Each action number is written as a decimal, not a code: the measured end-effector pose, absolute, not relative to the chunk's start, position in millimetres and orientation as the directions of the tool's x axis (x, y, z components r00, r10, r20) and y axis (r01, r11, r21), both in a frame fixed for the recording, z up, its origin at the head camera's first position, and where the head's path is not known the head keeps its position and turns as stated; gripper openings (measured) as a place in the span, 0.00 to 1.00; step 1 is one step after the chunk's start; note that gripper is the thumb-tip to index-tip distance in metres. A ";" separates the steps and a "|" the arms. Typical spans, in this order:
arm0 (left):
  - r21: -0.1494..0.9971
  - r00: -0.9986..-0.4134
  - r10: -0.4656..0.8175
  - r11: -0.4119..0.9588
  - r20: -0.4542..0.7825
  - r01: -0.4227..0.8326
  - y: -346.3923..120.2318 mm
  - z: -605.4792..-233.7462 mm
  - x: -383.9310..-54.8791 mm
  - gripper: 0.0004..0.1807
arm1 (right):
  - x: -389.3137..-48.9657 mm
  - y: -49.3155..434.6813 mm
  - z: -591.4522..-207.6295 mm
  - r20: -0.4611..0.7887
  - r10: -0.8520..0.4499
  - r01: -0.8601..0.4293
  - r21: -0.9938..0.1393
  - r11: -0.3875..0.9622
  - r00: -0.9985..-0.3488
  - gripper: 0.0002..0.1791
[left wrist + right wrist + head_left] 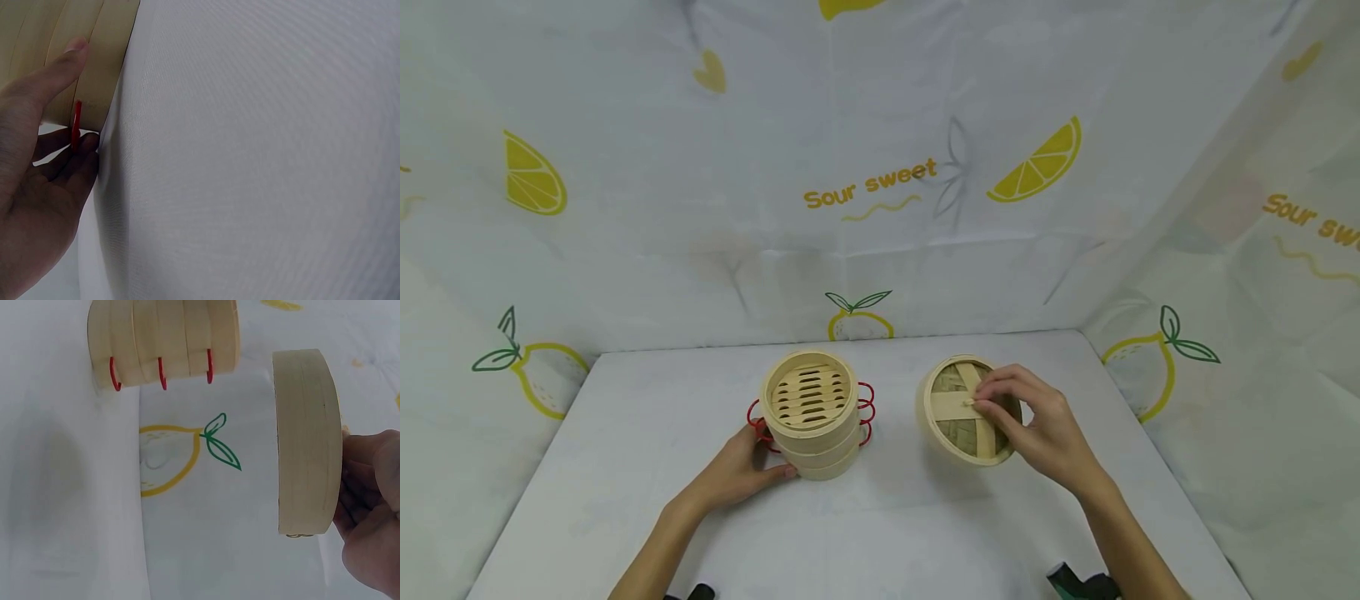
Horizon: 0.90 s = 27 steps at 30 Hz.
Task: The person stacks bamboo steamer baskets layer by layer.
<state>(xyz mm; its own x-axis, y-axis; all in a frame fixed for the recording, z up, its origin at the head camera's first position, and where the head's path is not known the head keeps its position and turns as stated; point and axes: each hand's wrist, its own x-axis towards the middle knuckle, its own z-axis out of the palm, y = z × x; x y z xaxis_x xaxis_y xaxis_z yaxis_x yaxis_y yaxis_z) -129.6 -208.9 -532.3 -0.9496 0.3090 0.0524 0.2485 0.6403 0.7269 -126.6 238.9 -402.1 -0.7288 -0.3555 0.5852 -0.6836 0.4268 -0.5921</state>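
Note:
A stack of small bamboo steamer baskets [820,450] stands on the table, its slatted top tier [810,396] uncovered. Red loop handles [867,408] stick out at both sides. My left hand [737,475] holds the stack low on its left, thumb against the front wall and fingers by a red loop [77,119]. To the right, my right hand [1041,421] pinches the small knob in the middle of the woven bamboo lid [951,406]. The right wrist view shows the lid [306,444] held in the air, apart from the stack [162,337].
The white tabletop [872,542] ends at a back edge, where a white curtain [700,275] printed with lemons hangs. Another curtain side [1247,433] rises along the right. Dark wrist gear [1082,583] shows at the bottom edge.

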 end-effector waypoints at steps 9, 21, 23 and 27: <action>0.732 -0.950 0.308 0.637 0.045 0.241 -210.3 -534.8 -129.9 0.40 | -133.4 223.9 -402.7 0.666 -0.328 -0.739 -0.561 0.373 -0.670 0.20; 0.730 -0.947 0.317 0.635 0.055 0.255 -208.9 -533.6 -129.9 0.40 | -136.2 196.9 -393.4 0.677 -0.336 -0.753 -0.547 0.365 -0.655 0.16; 0.728 -0.946 0.319 0.635 0.058 0.260 -208.8 -533.3 -129.9 0.40 | -136.5 194.0 -392.9 0.665 -0.340 -0.745 -0.555 0.371 -0.665 0.15; 0.725 -0.944 0.324 0.634 0.066 0.268 -208.8 -532.8 -130.0 0.39 | -137.3 189.1 -392.7 0.645 -0.343 -0.729 -0.568 0.382 -0.683 0.12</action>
<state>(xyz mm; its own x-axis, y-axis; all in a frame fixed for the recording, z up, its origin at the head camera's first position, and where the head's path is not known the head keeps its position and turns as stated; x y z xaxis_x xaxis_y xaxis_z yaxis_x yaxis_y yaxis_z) -130.0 -208.8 -532.8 -0.9438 0.3240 0.0660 0.2684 0.6341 0.7251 -137.3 189.1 -392.7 -0.6825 -0.3433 0.6452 -0.7291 0.3820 -0.5679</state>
